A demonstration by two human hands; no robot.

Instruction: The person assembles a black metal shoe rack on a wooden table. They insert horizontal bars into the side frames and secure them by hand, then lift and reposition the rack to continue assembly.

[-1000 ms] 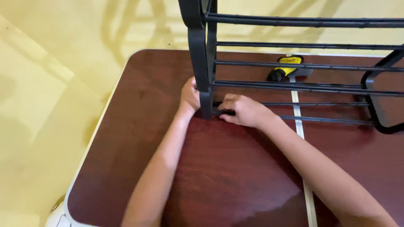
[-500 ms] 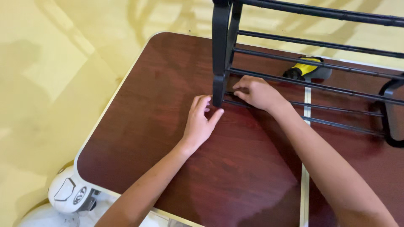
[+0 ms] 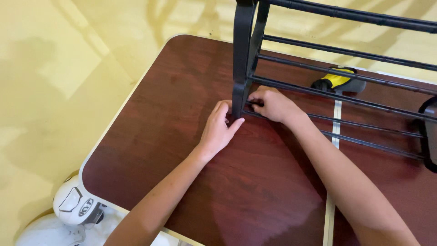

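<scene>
Two bare hands worked at the foot of a black metal rack [image 3: 318,86] that stood on a dark red-brown table [image 3: 182,150]. The left hand [image 3: 219,129] lay curled against the base of the rack's upright post [image 3: 241,64], fingers bent round its bottom end and thumb pressed to the side; whether it truly gripped the post or only steadied it could not be told, because the post hid the fingertips. The right hand [image 3: 272,104] was closed in a pinch on the end of the lowest thin bar [image 3: 364,127], right where that bar met the post. The joint itself sat under its fingers and could not be seen.

Much of the rack ran out of the picture: its top was cut off above, and its far end frame [image 3: 428,136] showed only as a dark curve at the right edge. A yellow and black tool [image 3: 339,81] lay on the table behind the bars, partly crossed by them, its kind hard to make out. A pale seam [image 3: 331,191] ran down the tabletop. A white rounded object [image 3: 75,207] sat below the table's near corner, mostly cut off.
</scene>
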